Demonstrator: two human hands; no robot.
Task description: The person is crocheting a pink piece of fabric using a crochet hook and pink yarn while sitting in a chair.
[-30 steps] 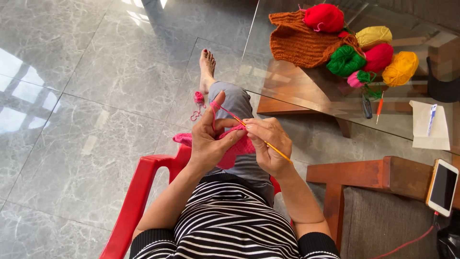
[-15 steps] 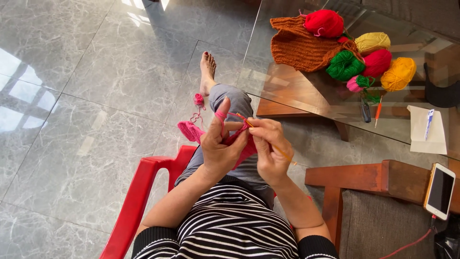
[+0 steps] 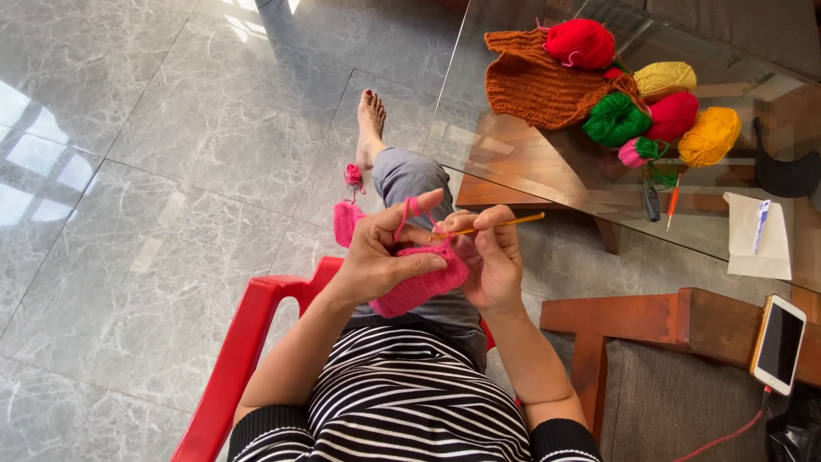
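The left hand (image 3: 380,257) gripped the pink crochet piece (image 3: 419,287) between thumb and fingers, pink yarn (image 3: 402,218) looped over its raised forefinger. At the piece's three o'clock, touching it, the right hand (image 3: 492,257) was closed on a yellow crochet hook (image 3: 496,225) whose shaft pointed toward two o'clock, above the lap.
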